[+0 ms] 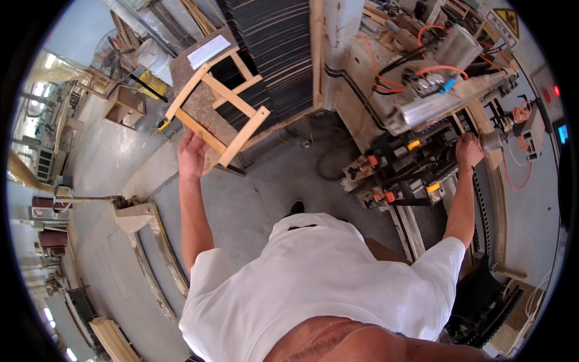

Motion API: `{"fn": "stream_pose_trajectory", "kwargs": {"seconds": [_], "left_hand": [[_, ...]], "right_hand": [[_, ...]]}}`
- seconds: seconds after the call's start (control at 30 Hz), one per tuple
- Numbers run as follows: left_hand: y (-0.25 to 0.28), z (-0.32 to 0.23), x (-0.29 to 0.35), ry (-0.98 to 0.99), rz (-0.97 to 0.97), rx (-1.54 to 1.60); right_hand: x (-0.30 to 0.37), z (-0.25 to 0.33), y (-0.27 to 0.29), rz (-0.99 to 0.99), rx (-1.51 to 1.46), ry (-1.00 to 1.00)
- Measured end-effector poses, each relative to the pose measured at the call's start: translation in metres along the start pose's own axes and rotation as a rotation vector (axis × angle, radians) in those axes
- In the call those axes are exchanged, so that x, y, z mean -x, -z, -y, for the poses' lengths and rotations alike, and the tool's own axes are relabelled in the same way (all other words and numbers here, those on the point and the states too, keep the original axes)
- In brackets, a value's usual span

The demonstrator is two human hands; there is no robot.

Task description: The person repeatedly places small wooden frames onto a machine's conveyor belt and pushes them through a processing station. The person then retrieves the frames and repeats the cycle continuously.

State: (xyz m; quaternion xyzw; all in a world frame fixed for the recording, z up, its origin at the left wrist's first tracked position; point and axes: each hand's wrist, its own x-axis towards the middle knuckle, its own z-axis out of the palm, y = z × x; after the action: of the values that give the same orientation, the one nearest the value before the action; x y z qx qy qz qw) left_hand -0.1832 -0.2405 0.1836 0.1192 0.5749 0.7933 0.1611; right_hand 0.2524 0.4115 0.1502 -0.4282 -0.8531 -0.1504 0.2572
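My left hand (192, 151) is closed on the lower bar of a light wooden frame (230, 95), which looks like part of a chair. One side of the frame is curved, and several straight bars join it. It is tilted over a work table (224, 125) at the front left. On the right, my right hand (469, 151) reaches into a clamping machine (410, 163) with orange and yellow fittings. Its fingers are curled at the machine's far end beside a metal cylinder (492, 141). What they grip is hidden.
A white sheet (208, 52) lies on the table beside a tall dark stack of thin strips (277, 48). Orange air hoses (443, 70) run over the machine. A pallet truck (136, 217) stands on the floor at left. A control panel (562, 134) is at far right.
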Motion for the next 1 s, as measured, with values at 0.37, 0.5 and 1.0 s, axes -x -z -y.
{"fn": "stream_pose_trajectory", "kwargs": {"seconds": [0.37,0.5,1.0], "left_hand": [[0.068,0.044,-0.232,0.242,-0.009,-0.229],[0.022,0.069,-0.248,-0.030,-0.073,-0.590],[-0.098,0.041,-0.081,-0.579,0.031,-0.509]], "right_hand": [[0.121,0.202,0.055,0.112,-0.703,-0.089],[0.183,0.217,0.048,0.218,-0.766,-0.297],[0.298,0.195,0.074,0.176,-0.758,-0.767]]}}
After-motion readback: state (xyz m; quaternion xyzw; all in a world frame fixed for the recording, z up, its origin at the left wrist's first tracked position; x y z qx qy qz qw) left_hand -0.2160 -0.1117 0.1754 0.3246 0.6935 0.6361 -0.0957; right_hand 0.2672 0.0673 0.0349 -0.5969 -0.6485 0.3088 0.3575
